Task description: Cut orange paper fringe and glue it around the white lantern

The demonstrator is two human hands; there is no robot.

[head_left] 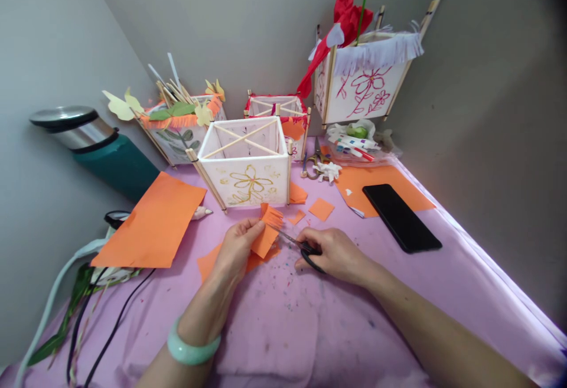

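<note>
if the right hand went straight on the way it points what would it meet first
Probably the fringed orange paper in the left hand; the scissors in the right hand point at it.

A small piece of orange paper [264,235] is pinched at its left edge between the thumb and fingers of the left hand [237,247] and held just above a purple cloth [283,317]. It tilts slightly to the right. Its top edge is cut into a fringe of thin, close strips that fan outward, while the lower part is plain and uncut. A small pair of scissors [296,244] with black handles and slim metal blades sits in the right hand [337,253]. The blades point left, and their tips meet the paper's right edge just below the fringe.
</note>
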